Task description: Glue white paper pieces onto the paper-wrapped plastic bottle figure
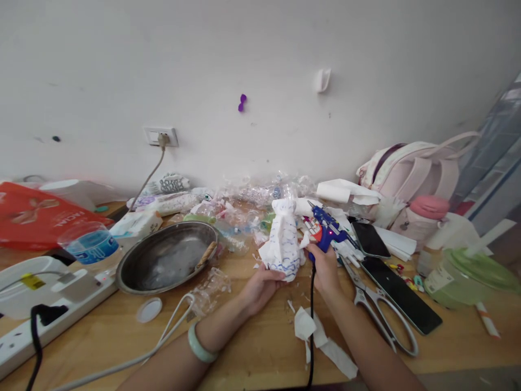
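Observation:
My left hand (262, 289) is closed around the lower end of a white bottle-shaped object (281, 239) covered in paper with blue wavy marks. A loose paper flap sticks out at its left side. In my right hand (323, 265) is a blue hot glue gun (326, 231), its nozzle pointing up and left, a small red light showing on its body. A black cord (312, 326) runs from its handle down to the table's front edge. A scrap of white paper (305, 239) sits between the glue gun and the wrapped object; whether my right fingers touch it I cannot tell.
A metal pan (171, 258) stands left, beside a white power strip (61, 309). Large scissors (378, 304) and two phones (401, 293) lie right. Torn paper (325, 342) lies in front. Crumpled plastic (240, 195) lines the wall; a pink backpack (415, 174) stands back right.

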Demonstrator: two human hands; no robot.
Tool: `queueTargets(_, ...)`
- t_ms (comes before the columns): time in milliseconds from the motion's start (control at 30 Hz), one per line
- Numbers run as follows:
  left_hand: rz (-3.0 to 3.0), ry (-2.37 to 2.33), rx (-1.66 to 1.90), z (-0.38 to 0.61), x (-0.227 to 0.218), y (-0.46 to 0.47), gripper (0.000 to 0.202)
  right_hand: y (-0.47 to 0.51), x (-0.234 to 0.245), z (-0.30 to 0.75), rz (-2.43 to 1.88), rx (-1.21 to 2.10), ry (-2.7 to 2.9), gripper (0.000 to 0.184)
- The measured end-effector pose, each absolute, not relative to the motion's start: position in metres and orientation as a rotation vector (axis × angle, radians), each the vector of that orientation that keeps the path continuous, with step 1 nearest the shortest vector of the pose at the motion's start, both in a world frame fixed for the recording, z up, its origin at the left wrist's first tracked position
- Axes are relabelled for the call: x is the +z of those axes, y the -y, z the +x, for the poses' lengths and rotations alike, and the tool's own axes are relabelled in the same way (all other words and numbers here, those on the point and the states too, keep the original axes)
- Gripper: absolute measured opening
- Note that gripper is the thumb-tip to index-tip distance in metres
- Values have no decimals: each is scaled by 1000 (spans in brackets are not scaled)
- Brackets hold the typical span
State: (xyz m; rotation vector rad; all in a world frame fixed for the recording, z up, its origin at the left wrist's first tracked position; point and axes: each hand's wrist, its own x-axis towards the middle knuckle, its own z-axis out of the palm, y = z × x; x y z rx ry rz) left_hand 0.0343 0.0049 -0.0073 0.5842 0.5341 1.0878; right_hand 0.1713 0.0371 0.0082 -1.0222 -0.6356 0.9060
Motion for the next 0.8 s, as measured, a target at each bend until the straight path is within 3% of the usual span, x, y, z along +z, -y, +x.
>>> queueTargets(233, 571, -504, 1181, 28, -3, -13, 62, -34, 8, 171, -1054, 945, 711, 24)
queueTargets(600, 514, -576, 1199, 27, -4, -14, 47, -35, 11, 173, -1099, 996, 703, 21)
queueTargets(800, 476, -600, 1208, 26, -5, -15, 49, -35, 10, 173, -1157, 965, 777, 14)
